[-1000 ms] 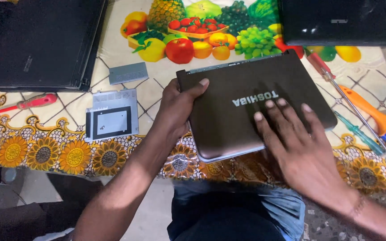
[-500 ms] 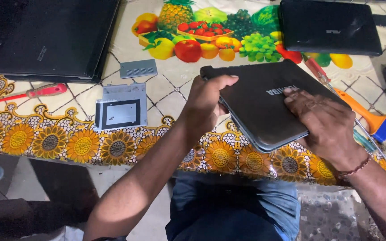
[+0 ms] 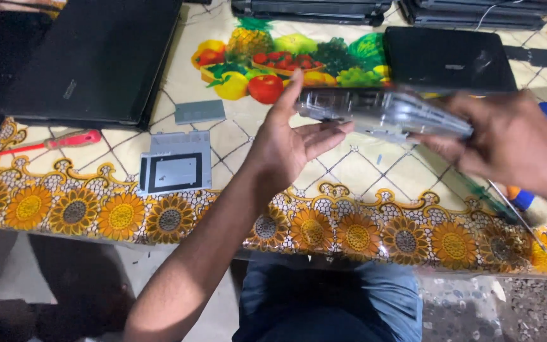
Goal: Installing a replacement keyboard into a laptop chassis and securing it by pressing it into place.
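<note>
Here the small laptop (image 3: 387, 111) is held edge-on above the surface (image 3: 362, 177), its underside showing, blurred by motion. The right hand (image 3: 508, 142), at 3 o'clock, has its fingers clenched around the laptop's right end; the left hand (image 3: 289, 142) has its fingers released, spread against the left end. A red screwdriver (image 3: 52, 140) lies untouched at 9 o'clock beside a grey drive caddy (image 3: 175, 163). Judged so, turning is under way, opening not begun.

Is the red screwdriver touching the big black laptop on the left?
Apart. The head view shows a strip of patterned cloth between the red screwdriver and the front edge of the big black laptop.
</note>
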